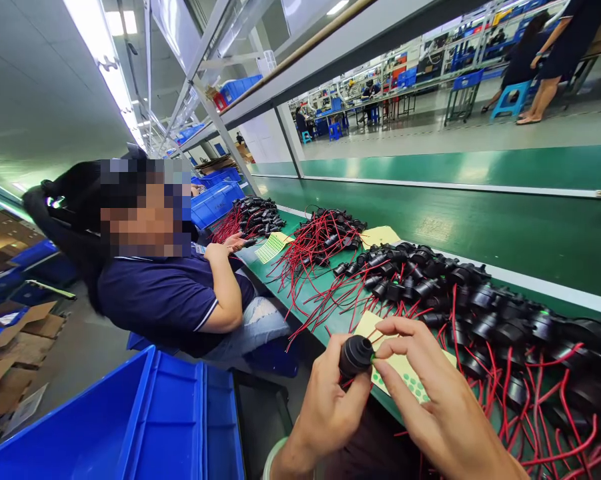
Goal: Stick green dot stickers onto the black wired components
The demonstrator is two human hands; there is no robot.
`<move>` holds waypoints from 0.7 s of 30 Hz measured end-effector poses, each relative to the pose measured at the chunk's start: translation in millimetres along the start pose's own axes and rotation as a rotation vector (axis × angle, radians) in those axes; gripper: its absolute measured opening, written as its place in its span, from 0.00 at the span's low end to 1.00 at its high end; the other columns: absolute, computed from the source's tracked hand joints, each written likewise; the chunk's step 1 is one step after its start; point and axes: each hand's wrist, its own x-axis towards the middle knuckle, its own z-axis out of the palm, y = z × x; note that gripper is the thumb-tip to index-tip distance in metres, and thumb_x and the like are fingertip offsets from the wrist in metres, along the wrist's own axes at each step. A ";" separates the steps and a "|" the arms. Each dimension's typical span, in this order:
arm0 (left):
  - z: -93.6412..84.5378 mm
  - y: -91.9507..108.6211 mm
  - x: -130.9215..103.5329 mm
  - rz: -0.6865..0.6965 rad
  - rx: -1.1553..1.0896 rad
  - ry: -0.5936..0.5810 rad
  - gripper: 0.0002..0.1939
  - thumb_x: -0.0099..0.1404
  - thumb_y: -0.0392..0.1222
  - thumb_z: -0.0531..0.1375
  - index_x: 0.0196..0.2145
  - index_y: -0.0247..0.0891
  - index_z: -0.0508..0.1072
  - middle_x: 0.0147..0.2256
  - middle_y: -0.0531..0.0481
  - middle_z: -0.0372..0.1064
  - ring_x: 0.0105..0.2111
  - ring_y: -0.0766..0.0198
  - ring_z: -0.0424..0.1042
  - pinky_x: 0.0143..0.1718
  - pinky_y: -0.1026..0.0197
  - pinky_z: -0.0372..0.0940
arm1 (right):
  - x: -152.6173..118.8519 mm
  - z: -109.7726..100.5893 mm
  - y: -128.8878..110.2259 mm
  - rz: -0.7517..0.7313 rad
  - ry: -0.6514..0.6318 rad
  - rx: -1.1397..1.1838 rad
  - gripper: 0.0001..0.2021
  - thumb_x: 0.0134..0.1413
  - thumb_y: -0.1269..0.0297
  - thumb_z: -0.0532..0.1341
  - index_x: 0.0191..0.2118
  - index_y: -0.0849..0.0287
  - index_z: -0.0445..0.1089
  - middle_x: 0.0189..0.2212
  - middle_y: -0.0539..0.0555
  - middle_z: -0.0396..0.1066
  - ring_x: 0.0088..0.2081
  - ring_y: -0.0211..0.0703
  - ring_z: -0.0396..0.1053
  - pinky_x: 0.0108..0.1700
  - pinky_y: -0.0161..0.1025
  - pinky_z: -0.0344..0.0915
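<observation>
the left hand point(327, 397) grips a black connector point(354, 357) by the near edge of the workbench point(321, 335); the right hand point(425, 393) pinches a green dot point(373, 358) at its tip. a sticker sheet point(414, 385) lies behind, wired connectors point(485, 307) piled toward the far edge.

Workbenches point(480, 230) and blue bins point(167, 413) show a factory.

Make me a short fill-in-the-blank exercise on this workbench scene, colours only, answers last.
1. The left hand holds a part coloured ____, near the right hand.
2. Round stickers on the nearby sheet are ____.
3. The large bin at lower left is ____.
4. Bright wires among the heaped parts are ____.

Missing words: black; green; blue; red.
</observation>
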 end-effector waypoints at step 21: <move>4.0 6.5 1.8 -0.032 -0.024 -0.039 0.03 0.67 0.39 0.56 0.38 0.38 0.64 0.31 0.55 0.63 0.29 0.68 0.60 0.32 0.67 0.57 | -0.5 -8.4 -2.5 0.157 -0.081 0.184 0.05 0.64 0.68 0.53 0.36 0.53 0.63 0.44 0.54 0.65 0.47 0.40 0.68 0.49 0.36 0.67</move>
